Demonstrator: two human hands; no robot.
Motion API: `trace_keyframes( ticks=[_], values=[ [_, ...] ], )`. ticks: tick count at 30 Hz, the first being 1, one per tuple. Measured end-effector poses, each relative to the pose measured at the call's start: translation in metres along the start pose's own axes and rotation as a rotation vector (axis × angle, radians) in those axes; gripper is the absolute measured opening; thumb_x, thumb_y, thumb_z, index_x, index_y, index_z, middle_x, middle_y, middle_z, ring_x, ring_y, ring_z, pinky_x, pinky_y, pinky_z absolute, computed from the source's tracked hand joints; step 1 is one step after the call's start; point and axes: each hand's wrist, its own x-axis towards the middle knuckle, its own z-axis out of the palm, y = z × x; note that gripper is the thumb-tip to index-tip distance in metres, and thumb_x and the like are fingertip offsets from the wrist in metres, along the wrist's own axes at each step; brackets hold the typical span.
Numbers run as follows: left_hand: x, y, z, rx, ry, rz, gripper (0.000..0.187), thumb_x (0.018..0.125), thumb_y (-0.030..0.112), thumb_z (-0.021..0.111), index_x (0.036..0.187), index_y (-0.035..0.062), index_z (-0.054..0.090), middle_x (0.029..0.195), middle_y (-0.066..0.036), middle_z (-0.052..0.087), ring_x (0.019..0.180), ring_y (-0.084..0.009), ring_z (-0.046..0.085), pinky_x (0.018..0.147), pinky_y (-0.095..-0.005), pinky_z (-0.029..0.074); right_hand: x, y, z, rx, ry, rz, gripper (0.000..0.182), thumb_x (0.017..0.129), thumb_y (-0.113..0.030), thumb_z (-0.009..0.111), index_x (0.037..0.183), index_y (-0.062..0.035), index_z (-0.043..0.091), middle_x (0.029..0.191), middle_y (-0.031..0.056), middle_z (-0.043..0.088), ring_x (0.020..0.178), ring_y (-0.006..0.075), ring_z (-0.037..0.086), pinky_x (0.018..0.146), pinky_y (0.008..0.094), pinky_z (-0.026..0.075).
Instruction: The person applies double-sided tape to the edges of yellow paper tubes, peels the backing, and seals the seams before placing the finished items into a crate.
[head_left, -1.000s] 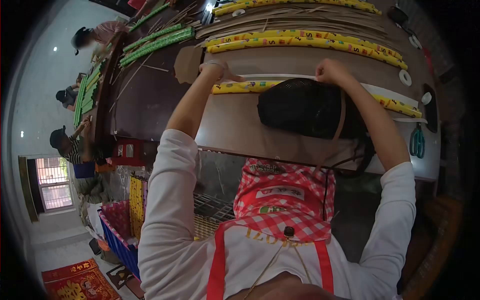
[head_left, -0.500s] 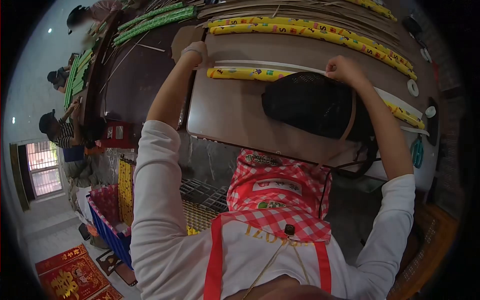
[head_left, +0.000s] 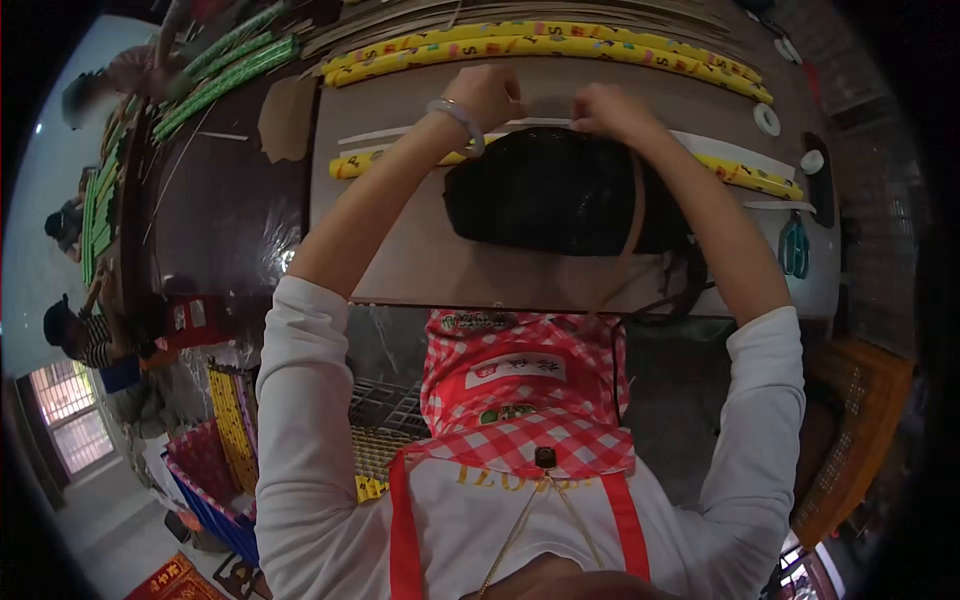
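Note:
Over the table (head_left: 400, 240), my left hand (head_left: 485, 97), with a pale bangle (head_left: 458, 122) at its wrist, has its fingers curled near the white strip (head_left: 375, 134). My right hand (head_left: 608, 108) is also curled, a short gap to the right of it, just above the black mesh cap (head_left: 560, 190). Anything between the fingers of either hand is too small to make out. Behind the cap lies a yellow printed roll (head_left: 750, 178), its middle hidden by the cap and its ends showing on both sides.
Two yellow rolls (head_left: 540, 45) lie along the back, before brown strips. Tape rolls (head_left: 766, 119) and teal scissors (head_left: 794, 247) are at the right. Green rolls (head_left: 225, 85) lie at the upper left. People (head_left: 75, 328) sit at the far left.
My left hand has moved right, from the left end of the yellow roll to close beside my right hand. The view has shifted, and the cap and table appear further left.

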Motion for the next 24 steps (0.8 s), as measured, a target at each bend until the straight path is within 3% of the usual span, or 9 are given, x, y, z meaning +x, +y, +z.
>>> trace_keyframes(
  ticks=[9, 11, 16, 19, 22, 24],
  values=[
    [0.037, 0.011, 0.028, 0.078, -0.245, -0.053, 0.029, 0.065, 0.027, 0.072, 0.084, 0.0079, 0.063, 0.092, -0.015, 0.062, 0.092, -0.0306, 0.058, 0.079, -0.0381, 0.046, -0.008, -0.016, -0.012, -0.036, 0.017, 0.082, 0.020, 0.071, -0.026, 0.068, 0.083, -0.0112, 0.064, 0.084, 0.0092, 0.063, 0.085, 0.0280, 0.059, 0.069, 0.0408, 0.047],
    [0.036, 0.007, 0.033, 0.101, -0.207, -0.068, 0.037, 0.059, 0.028, 0.076, 0.083, 0.0064, 0.057, 0.083, -0.012, 0.062, 0.083, -0.0298, 0.059, 0.074, -0.0368, 0.047, -0.007, -0.011, -0.007, -0.036, 0.024, 0.070, 0.020, 0.071, -0.027, 0.067, 0.082, -0.0112, 0.063, 0.085, 0.0091, 0.063, 0.085, 0.0277, 0.059, 0.069, 0.0406, 0.047],
    [0.041, -0.006, 0.041, 0.179, -0.103, -0.026, 0.047, 0.057, 0.032, 0.078, 0.087, 0.0063, 0.053, 0.086, -0.014, 0.060, 0.088, -0.0313, 0.056, 0.076, -0.0370, 0.045, -0.013, -0.013, -0.012, -0.077, 0.063, 0.064, 0.018, 0.073, -0.028, 0.063, 0.081, -0.0114, 0.062, 0.082, 0.0085, 0.063, 0.084, 0.0277, 0.059, 0.068, 0.0405, 0.047],
    [0.044, -0.006, 0.037, 0.202, -0.146, -0.009, 0.054, 0.056, 0.034, 0.079, 0.093, 0.0056, 0.052, 0.092, -0.015, 0.059, 0.094, -0.0322, 0.055, 0.079, -0.0384, 0.045, -0.028, -0.007, -0.038, -0.042, 0.078, 0.059, 0.013, 0.077, -0.021, 0.058, 0.081, -0.0108, 0.064, 0.078, 0.0087, 0.064, 0.077, 0.0291, 0.061, 0.068, 0.0396, 0.048],
    [0.037, -0.001, 0.030, 0.209, -0.146, 0.052, 0.056, 0.057, 0.033, 0.079, 0.097, 0.0059, 0.051, 0.097, -0.014, 0.058, 0.098, -0.0317, 0.054, 0.081, -0.0393, 0.045, -0.042, 0.007, -0.056, 0.174, -0.018, 0.195, 0.016, 0.081, -0.020, 0.054, 0.082, -0.0066, 0.061, 0.070, 0.0082, 0.063, 0.063, 0.0249, 0.062, 0.060, 0.0364, 0.049],
    [0.033, -0.003, 0.029, 0.186, -0.091, 0.121, 0.054, 0.058, 0.032, 0.078, 0.096, 0.0068, 0.051, 0.096, -0.013, 0.057, 0.097, -0.0307, 0.053, 0.081, -0.0389, 0.045, -0.051, 0.024, -0.059, 0.522, -0.146, 0.243, 0.024, 0.086, -0.024, 0.049, 0.090, -0.0021, 0.058, 0.061, 0.0076, 0.060, 0.046, 0.0123, 0.056, 0.049, 0.0257, 0.045]
  ],
)
